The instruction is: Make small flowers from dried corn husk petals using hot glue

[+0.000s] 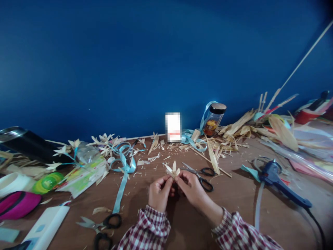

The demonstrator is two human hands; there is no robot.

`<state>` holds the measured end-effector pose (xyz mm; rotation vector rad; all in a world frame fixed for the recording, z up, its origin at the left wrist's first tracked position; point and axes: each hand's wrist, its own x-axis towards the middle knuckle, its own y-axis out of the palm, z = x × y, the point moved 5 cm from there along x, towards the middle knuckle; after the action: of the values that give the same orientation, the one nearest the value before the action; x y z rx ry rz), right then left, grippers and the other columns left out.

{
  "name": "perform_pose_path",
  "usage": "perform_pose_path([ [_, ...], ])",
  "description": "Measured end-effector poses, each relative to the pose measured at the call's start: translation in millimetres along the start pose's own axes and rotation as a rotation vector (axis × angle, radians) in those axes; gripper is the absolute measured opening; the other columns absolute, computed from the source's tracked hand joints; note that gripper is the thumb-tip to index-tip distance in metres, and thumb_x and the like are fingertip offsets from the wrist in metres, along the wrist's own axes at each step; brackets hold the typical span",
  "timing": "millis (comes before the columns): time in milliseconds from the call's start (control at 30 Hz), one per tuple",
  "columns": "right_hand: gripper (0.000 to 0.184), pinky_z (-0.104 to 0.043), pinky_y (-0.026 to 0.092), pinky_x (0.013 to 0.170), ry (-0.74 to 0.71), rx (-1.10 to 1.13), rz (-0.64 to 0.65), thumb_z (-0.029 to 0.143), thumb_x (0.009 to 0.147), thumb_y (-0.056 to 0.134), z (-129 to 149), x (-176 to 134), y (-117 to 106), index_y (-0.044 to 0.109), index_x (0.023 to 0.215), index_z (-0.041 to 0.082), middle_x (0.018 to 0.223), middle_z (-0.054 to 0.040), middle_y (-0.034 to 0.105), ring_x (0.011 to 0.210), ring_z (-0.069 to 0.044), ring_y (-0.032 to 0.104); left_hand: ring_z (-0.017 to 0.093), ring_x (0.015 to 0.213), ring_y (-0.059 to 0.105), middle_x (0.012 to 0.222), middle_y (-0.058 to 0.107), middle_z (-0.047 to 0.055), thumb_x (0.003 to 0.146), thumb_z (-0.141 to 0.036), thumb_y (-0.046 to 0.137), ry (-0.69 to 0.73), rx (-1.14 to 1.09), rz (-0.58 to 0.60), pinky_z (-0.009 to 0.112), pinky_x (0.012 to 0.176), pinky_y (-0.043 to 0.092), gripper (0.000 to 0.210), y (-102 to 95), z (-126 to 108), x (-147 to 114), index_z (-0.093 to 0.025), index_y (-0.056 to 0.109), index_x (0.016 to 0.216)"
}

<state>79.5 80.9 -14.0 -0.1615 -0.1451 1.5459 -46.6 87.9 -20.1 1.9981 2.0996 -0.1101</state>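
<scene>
A small pale flower [172, 169], its petals like dried corn husk, is pinched between both hands near the middle of the table. My left hand [160, 190] closes on its base from the left, thumb against fingers. From the other side my right hand [190, 187] grips the same base with thumb and fingertips. The petals spread upward above the fingers; the base itself is hidden. Just behind my right hand lie black-handled scissors [205, 173] with the blades pointing left.
A second pair of scissors [100, 225] lies front left by a light-blue ribbon [121, 191]. At right rests a blue glue gun [283, 187] with its cord. Husk scraps and a lidded jar [213, 119] line the blue wall [156, 62]. A black bottle [31, 142] lies far left.
</scene>
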Motion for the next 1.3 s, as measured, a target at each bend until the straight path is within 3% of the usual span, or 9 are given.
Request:
perform_pose_path([
  [233,0.020,-0.020,0.034,0.046,-0.001,-0.038,-0.020,0.031,0.081,0.050,3,1,-2,0.056,0.071,0.014,0.055,0.0028,0.051,0.049,-0.009,0.043,0.011,0.042,0.054,0.053,0.064,0.001,0.061,-0.035,0.070,0.011,0.065,0.012,0.020,0.040,0.046,0.026,-0.9,1,0,-0.011,0.069,0.070],
  [567,0.019,-0.021,0.039,0.054,-0.042,-0.132,-0.036,0.029,0.080,0.051,5,0,-3,0.058,0.069,0.015,0.063,-0.0009,0.059,0.058,-0.012,0.052,0.011,0.036,0.050,0.041,0.057,-0.002,0.063,-0.033,0.067,0.173,0.133,-0.119,0.018,0.035,0.040,0.021,2.0,1,-4,-0.012,0.067,0.063],
  [800,0.018,-0.023,0.040,0.055,-0.087,-0.213,-0.103,0.028,0.079,0.052,12,-2,-6,0.059,0.067,0.015,0.064,-0.0030,0.062,0.058,-0.014,0.054,0.011,0.036,0.050,0.041,0.056,-0.001,0.062,-0.032,0.066,0.185,0.137,-0.149,0.019,0.035,0.041,0.020,0.4,1,-4,-0.012,0.067,0.063],
  [1067,0.019,-0.022,0.040,0.053,-0.123,-0.208,-0.102,0.027,0.079,0.050,20,-5,-7,0.059,0.069,0.015,0.063,-0.0022,0.062,0.057,-0.013,0.054,0.010,0.038,0.052,0.045,0.060,0.000,0.056,-0.027,0.071,0.065,-0.047,-0.181,0.020,0.037,0.044,0.019,-4.0,1,-3,-0.010,0.068,0.065],
  [1300,0.019,-0.022,0.038,0.054,-0.117,-0.309,-0.146,0.027,0.078,0.048,26,-6,-31,0.059,0.068,0.014,0.062,-0.0017,0.060,0.057,-0.013,0.051,0.004,0.037,0.046,0.052,0.058,-0.004,0.057,-0.034,0.071,-0.004,-0.304,-0.247,0.014,0.034,0.037,0.023,-11.0,1,6,-0.014,0.061,0.064],
])
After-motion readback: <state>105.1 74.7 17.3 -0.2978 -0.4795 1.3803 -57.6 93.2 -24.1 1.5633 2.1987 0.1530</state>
